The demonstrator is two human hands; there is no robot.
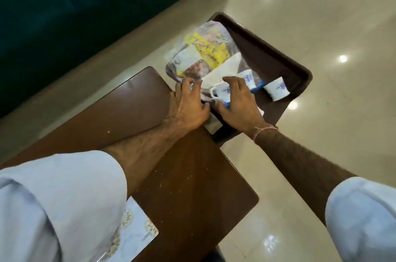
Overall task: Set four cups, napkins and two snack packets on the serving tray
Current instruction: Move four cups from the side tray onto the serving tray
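Three cups (276, 88) show on the tray (276, 62); a fourth is hidden. Spread right hand (240, 104) covers one cup; left hand (188, 103) fingers curl at the tray's edge, packets (203, 51) and napkin (225, 67) beyond.

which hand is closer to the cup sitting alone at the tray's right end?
Right. The right hand is on the tray, spread over the other cups just left of the lone cup, not touching it. The left hand is further left, at the tray's near edge.
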